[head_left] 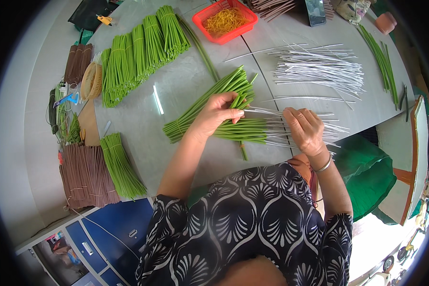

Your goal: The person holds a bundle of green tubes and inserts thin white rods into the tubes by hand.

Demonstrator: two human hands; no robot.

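My left hand [217,114] pinches the ends of a few green stems [241,101] above a bundle of green stems on the table. A thin white wire [262,112] runs from those ends toward my right hand [306,129], whose fingers are closed around it. Beneath both hands lies the green bundle [243,130], with several white wires [277,136] sticking out of its right end. Whether the wire sits inside a stem at my left fingertips is hidden. Farther off on the right is a loose pile of white wires [317,71].
Tied green bundles [138,52] stand at the far left; another [121,164] lies nearer, beside brown bundles [88,174]. A red basket [224,21] holds yellow rubber bands. Pliers [403,97] and loose green stems [381,64] lie at the right edge, above a green bag [364,176].
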